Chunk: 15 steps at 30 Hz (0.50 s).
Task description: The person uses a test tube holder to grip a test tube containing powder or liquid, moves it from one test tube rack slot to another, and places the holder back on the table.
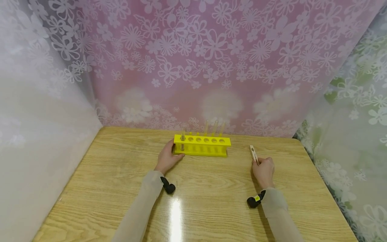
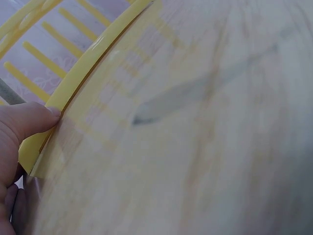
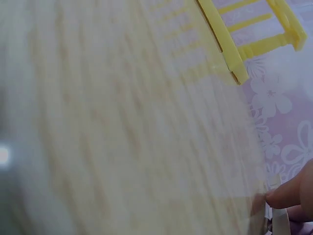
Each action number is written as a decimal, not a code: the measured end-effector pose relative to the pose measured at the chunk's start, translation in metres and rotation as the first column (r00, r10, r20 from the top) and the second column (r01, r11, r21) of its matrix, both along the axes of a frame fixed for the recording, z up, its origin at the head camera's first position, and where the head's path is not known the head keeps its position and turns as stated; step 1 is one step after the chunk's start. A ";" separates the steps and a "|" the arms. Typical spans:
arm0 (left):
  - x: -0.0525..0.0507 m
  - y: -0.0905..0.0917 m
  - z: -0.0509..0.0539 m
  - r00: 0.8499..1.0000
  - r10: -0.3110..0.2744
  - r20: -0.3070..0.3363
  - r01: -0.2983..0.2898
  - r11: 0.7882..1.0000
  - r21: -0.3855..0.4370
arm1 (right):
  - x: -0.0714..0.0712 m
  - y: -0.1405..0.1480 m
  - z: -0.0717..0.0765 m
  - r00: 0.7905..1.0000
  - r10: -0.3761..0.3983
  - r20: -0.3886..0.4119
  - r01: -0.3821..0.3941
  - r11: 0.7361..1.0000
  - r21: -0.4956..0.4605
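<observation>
A yellow test tube rack (image 1: 199,154) stands near the back edge of the table. My left hand (image 1: 167,158) grips its left end; in the left wrist view the thumb (image 2: 29,119) presses on the front edge of the base. One glass test tube (image 1: 182,137) stands upright in the leftmost hole. Several clear tubes (image 1: 215,127) sit on the pegs behind, towards the right. To the right of the rack, apart from it, my right hand (image 1: 264,170) pinches a wooden test tube clamp (image 1: 252,152), its head pointing away from me. Only the clamp's edge (image 3: 280,220) shows in the right wrist view.
The wood-grain table (image 1: 208,188) carries the rack. A pink flowered curtain (image 1: 193,67) hangs just behind it, with pale curtains at the left (image 1: 45,101) and right (image 1: 347,134). A small black wrist camera (image 1: 169,187) is strapped to each sleeve.
</observation>
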State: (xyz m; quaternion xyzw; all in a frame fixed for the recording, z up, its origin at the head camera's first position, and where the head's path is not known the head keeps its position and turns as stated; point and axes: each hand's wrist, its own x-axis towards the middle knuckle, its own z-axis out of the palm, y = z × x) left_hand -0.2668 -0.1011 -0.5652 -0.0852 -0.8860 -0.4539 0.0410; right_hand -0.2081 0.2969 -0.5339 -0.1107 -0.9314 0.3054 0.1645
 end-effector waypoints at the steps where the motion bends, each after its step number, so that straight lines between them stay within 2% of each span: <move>1: 0.000 0.000 0.000 1.000 0.000 0.002 0.000 1.000 0.005 | 0.000 0.000 -0.001 1.000 -0.002 -0.006 0.002 1.000 0.001; 7: 0.001 -0.001 -0.002 1.000 0.004 0.019 -0.005 1.000 0.028 | -0.001 0.000 -0.003 1.000 -0.010 -0.020 0.010 1.000 0.012; 15: 0.002 -0.002 -0.001 1.000 -0.004 0.009 0.004 0.999 0.040 | 0.000 -0.001 -0.004 1.000 0.002 -0.023 -0.002 1.000 -0.025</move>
